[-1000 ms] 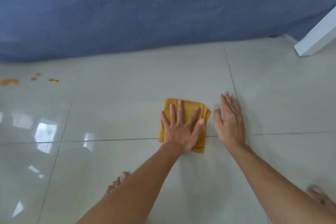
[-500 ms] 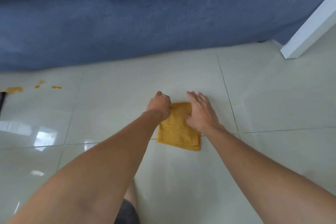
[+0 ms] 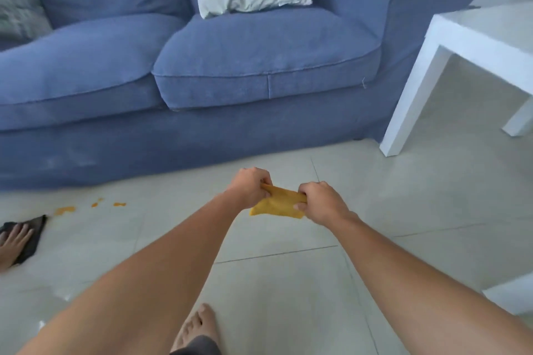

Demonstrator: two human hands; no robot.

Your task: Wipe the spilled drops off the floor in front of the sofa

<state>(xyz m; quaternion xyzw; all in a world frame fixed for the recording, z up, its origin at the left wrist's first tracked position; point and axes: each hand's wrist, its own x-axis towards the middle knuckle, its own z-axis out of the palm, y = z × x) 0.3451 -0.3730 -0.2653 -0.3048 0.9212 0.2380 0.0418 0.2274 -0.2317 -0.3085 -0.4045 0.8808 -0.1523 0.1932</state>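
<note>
At far left, a bare foot (image 3: 13, 241) rests on a dark cloth (image 3: 33, 235) on the tiled floor (image 3: 274, 282), with orange drops (image 3: 65, 210) just beside it, in front of the blue sofa (image 3: 202, 66). At centre, the left hand (image 3: 250, 187) and right hand (image 3: 321, 202) each grip a yellow cloth (image 3: 278, 204), held above the floor. A white tabletop (image 3: 484, 34) stands at right

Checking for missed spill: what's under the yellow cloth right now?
The yellow cloth is lifted, pinched between left hand and right hand. Bare floor tile shows below it, no drops there. The orange drops lie off to the left. Tile directly behind the cloth is hidden.
</note>
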